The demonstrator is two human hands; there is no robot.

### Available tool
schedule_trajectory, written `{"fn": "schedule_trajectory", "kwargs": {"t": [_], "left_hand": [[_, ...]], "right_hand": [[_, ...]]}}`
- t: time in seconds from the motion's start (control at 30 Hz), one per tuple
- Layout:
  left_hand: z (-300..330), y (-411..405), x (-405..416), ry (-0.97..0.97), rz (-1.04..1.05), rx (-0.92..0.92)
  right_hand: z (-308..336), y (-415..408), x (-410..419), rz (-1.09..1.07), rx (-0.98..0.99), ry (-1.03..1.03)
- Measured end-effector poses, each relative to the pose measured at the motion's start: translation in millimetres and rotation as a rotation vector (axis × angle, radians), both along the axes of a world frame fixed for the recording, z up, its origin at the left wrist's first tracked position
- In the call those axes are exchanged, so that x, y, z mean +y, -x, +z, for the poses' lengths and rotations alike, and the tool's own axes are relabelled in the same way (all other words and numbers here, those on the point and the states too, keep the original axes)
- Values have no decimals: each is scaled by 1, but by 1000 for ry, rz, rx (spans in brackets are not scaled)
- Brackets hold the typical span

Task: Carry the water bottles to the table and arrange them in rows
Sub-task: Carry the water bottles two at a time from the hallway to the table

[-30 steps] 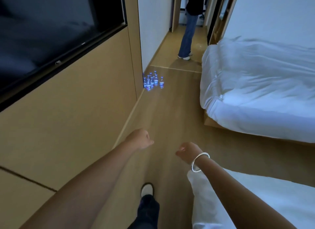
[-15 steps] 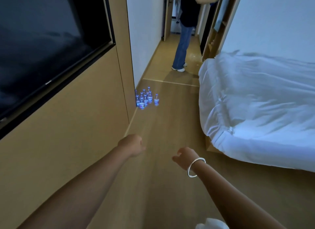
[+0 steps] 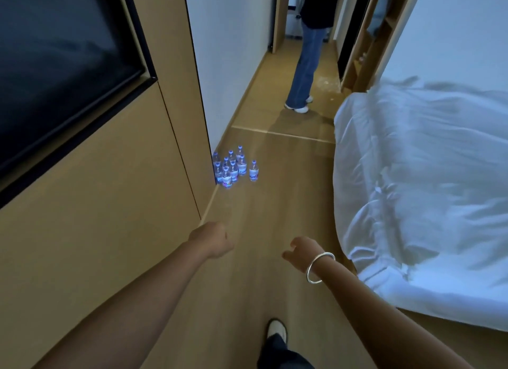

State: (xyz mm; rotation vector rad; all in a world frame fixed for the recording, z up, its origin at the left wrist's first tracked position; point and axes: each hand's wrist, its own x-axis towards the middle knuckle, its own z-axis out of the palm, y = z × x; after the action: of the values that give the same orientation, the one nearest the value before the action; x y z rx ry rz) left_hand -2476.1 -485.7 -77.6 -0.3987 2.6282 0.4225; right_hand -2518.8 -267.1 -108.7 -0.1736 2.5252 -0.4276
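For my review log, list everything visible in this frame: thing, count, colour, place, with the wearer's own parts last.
water bottles: about nine, clear with blue caps, upright on the floor by the wall corner
bed: one, white bedding, right side
screen: one, black, set in the left wall panel
floor: wood, tan
other person: one, blue jeans, dark top, white shoes, in the hallway
bracelet: one, silver, right wrist
foot: one, light shoe, dark trouser, bottom centre
left hand: fingers curled, holds nothing
right hand: loosely curled, holds nothing
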Motion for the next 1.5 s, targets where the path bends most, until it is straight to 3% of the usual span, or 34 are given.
{"fn": "schedule_trajectory", "kwargs": {"t": [0.2, 0.47, 0.97, 1.13, 1.5], "left_hand": [[-1, 124, -2, -52, 64, -16], [-17, 241, -25, -106, 140, -47], [-50, 551, -138, -127, 51, -81], [-71, 612, -166, -134, 51, -106], [-165, 714, -188, -213, 272, -229]], "right_hand": [[0, 137, 0, 40, -5, -28], [-17, 261, -26, 100, -73, -37], [-50, 533, -137, 29, -192, -62], [-65, 586, -165, 7, -279, -36], [-148, 701, -190, 86, -476, -31]]}}
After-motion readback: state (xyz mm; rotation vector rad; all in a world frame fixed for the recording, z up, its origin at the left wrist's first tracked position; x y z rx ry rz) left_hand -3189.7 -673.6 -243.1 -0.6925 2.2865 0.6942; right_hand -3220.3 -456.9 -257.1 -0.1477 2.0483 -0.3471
